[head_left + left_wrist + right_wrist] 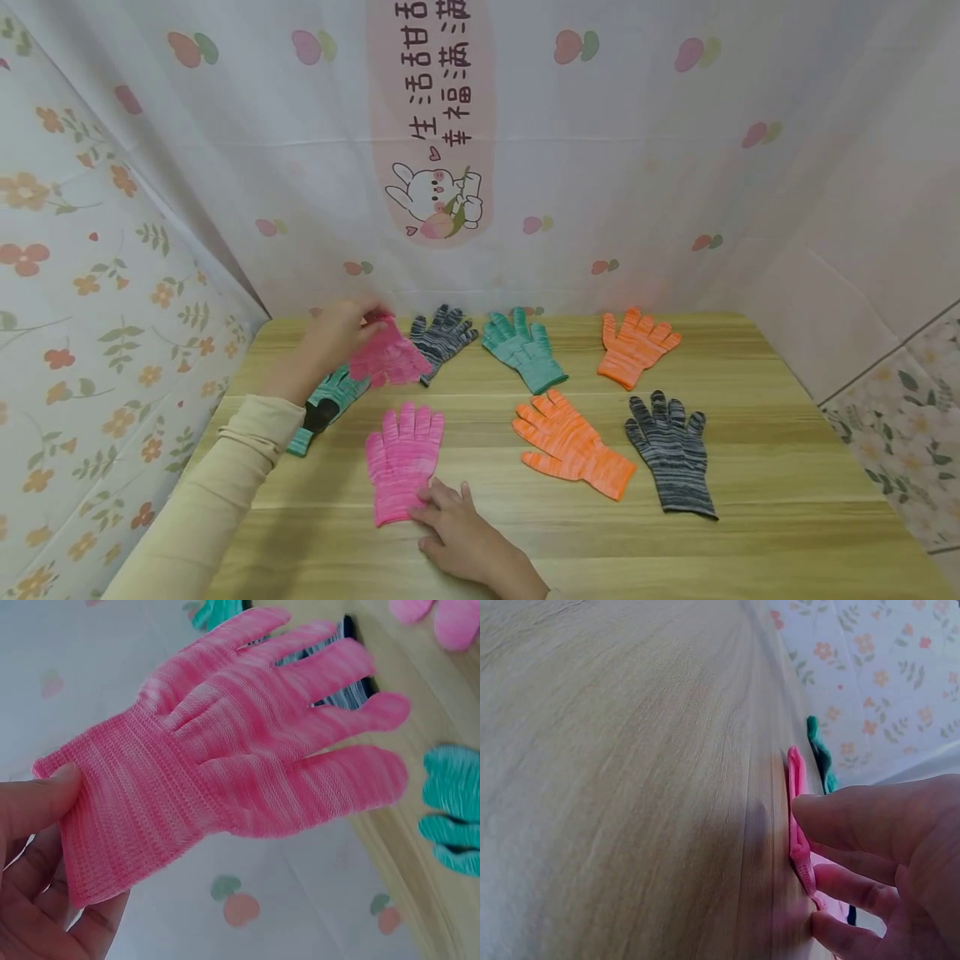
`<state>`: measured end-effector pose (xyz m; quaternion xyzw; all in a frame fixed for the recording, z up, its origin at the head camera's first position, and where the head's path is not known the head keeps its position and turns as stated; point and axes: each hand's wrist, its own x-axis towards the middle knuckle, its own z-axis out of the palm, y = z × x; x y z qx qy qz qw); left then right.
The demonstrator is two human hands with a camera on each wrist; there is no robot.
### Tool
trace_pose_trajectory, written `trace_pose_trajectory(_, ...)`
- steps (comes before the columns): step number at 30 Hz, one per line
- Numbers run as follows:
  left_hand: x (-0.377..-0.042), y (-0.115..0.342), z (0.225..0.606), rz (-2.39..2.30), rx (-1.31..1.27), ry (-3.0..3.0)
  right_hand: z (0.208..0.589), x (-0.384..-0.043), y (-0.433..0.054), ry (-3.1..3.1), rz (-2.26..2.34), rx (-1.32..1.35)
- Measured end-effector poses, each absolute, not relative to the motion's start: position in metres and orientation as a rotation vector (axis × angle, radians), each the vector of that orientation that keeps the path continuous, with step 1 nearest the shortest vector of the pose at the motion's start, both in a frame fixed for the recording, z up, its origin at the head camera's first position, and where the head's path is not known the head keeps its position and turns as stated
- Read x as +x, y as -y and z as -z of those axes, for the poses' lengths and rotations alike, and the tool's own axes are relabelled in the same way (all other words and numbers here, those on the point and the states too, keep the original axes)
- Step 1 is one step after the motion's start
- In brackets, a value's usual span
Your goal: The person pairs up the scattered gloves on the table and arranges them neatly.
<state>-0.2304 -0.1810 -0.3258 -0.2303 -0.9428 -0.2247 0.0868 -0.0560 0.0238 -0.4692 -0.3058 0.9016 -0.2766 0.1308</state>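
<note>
My left hand (337, 337) pinches a pink knit glove (388, 354) by its cuff and holds it up over the back left of the table. In the left wrist view this glove (240, 735) hangs spread, its fingers pointing away from the thumb on the ribbed cuff. A second pink glove (405, 467) lies flat at the front, fingers toward the back. My right hand (468, 537) rests beside that glove, its fingertips on the right edge near the cuff. The right wrist view shows the fingers (847, 814) loosely extended along the flat glove's edge.
A teal glove with a dark patch (341, 400) lies at left, partly behind the raised glove. Farther right are black-grey gloves (444, 337) (671, 454), another teal glove (525, 350) and orange gloves (636, 346) (573, 446). A patterned curtain (600, 167) hangs behind the table.
</note>
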Motion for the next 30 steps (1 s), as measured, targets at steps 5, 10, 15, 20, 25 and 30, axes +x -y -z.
trace_pose_trajectory(5,-0.226,0.168,0.335,0.642,-0.81,2.79,0.47,-0.056,-0.024,-2.61,0.815,-0.879)
trace_pose_trajectory(10,-0.217,0.161,0.342,0.556,-0.902,2.765,0.469,-0.056,-0.025,-2.603,0.817,-0.88)
trace_pose_trajectory(15,-0.21,0.159,0.345,0.509,-0.888,2.755,0.469,-0.056,-0.024,-2.606,0.81,-0.877)
trace_pose_trajectory(20,-0.205,0.159,0.346,0.47,-0.901,2.685,0.468,-0.056,-0.024,-2.597,0.815,-0.87)
trace_pose_trajectory(25,-0.185,0.157,0.36,0.389,-0.985,2.591,0.469,-0.057,-0.024,-2.59,0.81,-0.869)
trace_pose_trajectory(30,-0.15,0.15,0.38,0.2,-1.019,2.613,0.47,-0.058,-0.025,-2.595,0.803,-0.879)
